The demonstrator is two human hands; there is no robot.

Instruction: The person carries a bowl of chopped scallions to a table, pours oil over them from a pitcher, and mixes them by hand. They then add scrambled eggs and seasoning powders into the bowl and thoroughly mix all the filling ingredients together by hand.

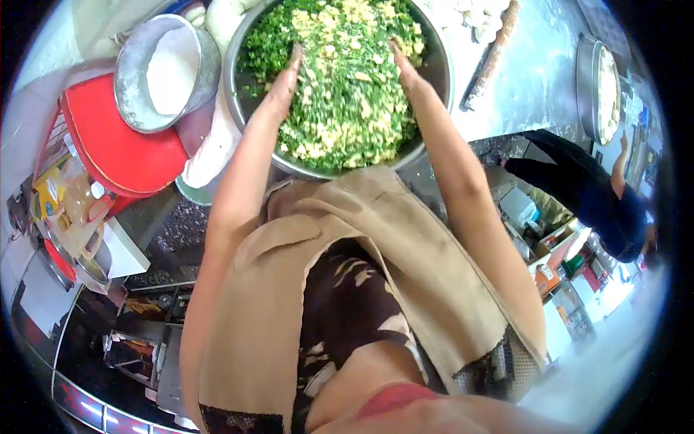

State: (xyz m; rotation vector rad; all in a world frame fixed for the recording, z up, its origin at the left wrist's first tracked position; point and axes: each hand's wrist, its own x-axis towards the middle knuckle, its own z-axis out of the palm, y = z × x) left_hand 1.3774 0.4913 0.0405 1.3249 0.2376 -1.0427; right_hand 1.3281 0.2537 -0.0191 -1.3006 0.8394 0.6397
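Observation:
A wide metal bowl [238, 108] in front of me holds a heap of chopped greens and yellow egg-like bits [350, 87]. Both my hands are dug into this mix from opposite sides, cupping the mound between them. My left hand [283, 83] enters at the left, its thumb up along the heap and its other fingers hidden beneath. On the right, my right hand [406, 66] does the same, fingers mostly buried. The mix between the hands is streaked by motion.
Left of the bowl, a metal bucket of white powder [170, 72] stands on a red surface [116, 145]. A rolling pin [494, 54] and pale dough pieces [481, 22] lie on the floury worktop [538, 72]. A round pan [587, 90] sits farther right, near another person [607, 195].

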